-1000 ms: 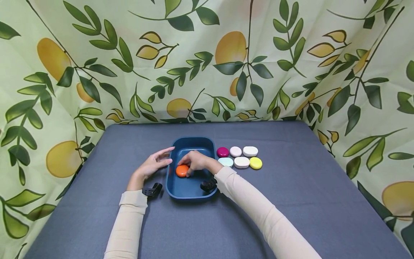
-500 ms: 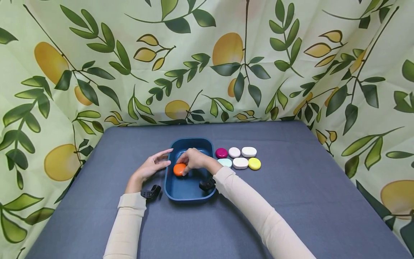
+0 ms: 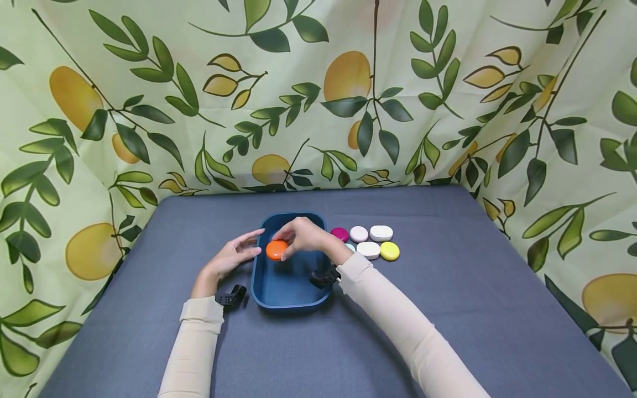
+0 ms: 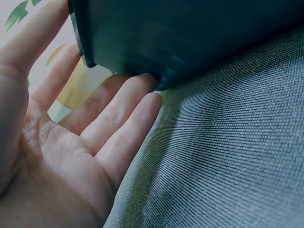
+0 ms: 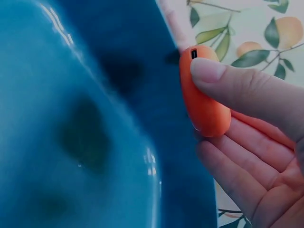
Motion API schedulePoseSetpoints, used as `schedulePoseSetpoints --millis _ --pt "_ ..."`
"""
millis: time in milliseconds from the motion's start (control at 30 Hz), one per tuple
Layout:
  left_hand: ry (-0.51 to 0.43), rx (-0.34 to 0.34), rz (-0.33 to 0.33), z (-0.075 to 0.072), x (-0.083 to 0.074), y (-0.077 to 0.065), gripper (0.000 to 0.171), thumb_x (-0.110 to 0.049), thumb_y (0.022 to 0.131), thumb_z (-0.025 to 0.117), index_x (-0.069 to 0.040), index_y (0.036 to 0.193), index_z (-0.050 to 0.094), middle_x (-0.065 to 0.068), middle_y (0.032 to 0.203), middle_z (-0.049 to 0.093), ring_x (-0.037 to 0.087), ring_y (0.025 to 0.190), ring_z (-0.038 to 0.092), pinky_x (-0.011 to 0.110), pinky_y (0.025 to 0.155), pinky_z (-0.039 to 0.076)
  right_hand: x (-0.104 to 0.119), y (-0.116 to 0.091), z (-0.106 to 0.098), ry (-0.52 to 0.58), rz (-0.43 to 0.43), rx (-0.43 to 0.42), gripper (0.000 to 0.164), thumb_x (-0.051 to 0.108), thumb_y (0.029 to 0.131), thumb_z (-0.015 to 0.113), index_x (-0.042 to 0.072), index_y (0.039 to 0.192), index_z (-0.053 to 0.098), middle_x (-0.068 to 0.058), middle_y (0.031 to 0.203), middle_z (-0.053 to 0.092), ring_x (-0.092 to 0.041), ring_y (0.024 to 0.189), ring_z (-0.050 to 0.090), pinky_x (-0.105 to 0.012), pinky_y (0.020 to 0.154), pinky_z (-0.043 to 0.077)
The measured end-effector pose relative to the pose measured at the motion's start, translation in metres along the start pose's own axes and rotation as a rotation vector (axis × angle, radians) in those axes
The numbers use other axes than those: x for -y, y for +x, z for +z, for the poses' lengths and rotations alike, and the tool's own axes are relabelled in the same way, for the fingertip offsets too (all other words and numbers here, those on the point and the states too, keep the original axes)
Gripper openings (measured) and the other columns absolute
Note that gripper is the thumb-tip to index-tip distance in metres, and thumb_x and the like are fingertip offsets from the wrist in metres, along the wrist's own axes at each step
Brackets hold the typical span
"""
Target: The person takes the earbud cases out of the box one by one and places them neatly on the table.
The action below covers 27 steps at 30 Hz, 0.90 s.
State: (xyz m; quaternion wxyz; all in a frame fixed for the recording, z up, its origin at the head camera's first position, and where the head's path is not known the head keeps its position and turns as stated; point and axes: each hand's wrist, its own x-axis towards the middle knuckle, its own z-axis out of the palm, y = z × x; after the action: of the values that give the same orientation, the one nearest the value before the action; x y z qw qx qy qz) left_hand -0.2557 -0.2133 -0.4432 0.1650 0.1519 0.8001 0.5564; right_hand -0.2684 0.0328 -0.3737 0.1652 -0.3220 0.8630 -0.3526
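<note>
A glossy, rounded orange case [image 3: 276, 250] with a small dark slot in its edge is pinched between the thumb and fingers of my right hand [image 3: 306, 235]. It is held above the floor of a blue rectangular tub [image 3: 293, 284], near the tub's left wall. The right wrist view shows my thumb across the orange case [image 5: 206, 107], beside the slot. At the tub's left side is my left hand [image 3: 230, 258], its fingers loosely extended. In the left wrist view, fingertips of that hand [image 4: 85, 137] lie against the tub's outer wall and rim.
Right of the tub, small rounded cases lie in two rows: dark pink [image 3: 340, 234], pale pink [image 3: 359, 234], white [image 3: 381, 232], cream [image 3: 368, 250] and yellow [image 3: 390, 251]. A mint one [image 3: 351, 247] is mostly hidden by my right wrist. Patterned cloth [image 3: 298, 99] hangs behind the grey table [image 3: 278, 354].
My right hand has lifted the orange case up from the tub's floor, and its shadow shows below. The right forearm now covers more of the mint case. My left hand stays at the tub.
</note>
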Motion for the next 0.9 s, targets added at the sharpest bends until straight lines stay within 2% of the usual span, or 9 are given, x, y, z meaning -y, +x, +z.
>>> schedulePoseSetpoints --millis 200,467,667,900 --pt "0.003 -0.005 -0.014 0.001 0.0 0.0 0.061 -0.027 0.097 0.058 -0.013 0.151 0.032 0.024 0.155 0.03 0.045 0.14 0.034 0.061 0.113 0.033 -0.002 -0.018 -0.003 0.04 -0.009 -0.076 0.05 0.012 0.074 0.083 0.002 0.12 0.067 -0.014 0.121 0.07 -0.024 0.109 0.069 -0.028 0.093 0.056" --pt "0.002 -0.026 -0.015 0.001 0.001 0.001 0.06 -0.027 0.096 0.058 -0.016 0.15 0.034 0.021 0.155 0.033 0.041 0.139 0.037 0.057 0.111 0.038 -0.01 -0.049 -0.008 0.061 0.0 -0.176 0.051 0.016 0.073 0.084 0.003 0.119 0.067 -0.015 0.118 0.071 -0.025 0.105 0.071 -0.031 0.092 0.057" --pt "0.022 -0.029 0.002 0.001 0.001 0.001 0.06 -0.027 0.097 0.057 -0.014 0.15 0.034 0.023 0.154 0.033 0.042 0.138 0.038 0.057 0.11 0.039 -0.019 -0.071 -0.011 0.053 -0.009 -0.271 0.051 0.016 0.071 0.085 0.002 0.117 0.068 -0.016 0.112 0.073 -0.025 0.101 0.072 -0.032 0.09 0.058" --pt "0.018 -0.035 -0.018 0.002 0.0 0.002 0.061 -0.029 0.096 0.058 -0.015 0.15 0.034 0.021 0.154 0.034 0.039 0.138 0.039 0.055 0.111 0.039 -0.029 -0.095 -0.017 0.064 0.0 -0.365 0.051 0.014 0.069 0.086 -0.001 0.115 0.069 -0.02 0.11 0.073 -0.03 0.1 0.072 -0.042 0.09 0.057"
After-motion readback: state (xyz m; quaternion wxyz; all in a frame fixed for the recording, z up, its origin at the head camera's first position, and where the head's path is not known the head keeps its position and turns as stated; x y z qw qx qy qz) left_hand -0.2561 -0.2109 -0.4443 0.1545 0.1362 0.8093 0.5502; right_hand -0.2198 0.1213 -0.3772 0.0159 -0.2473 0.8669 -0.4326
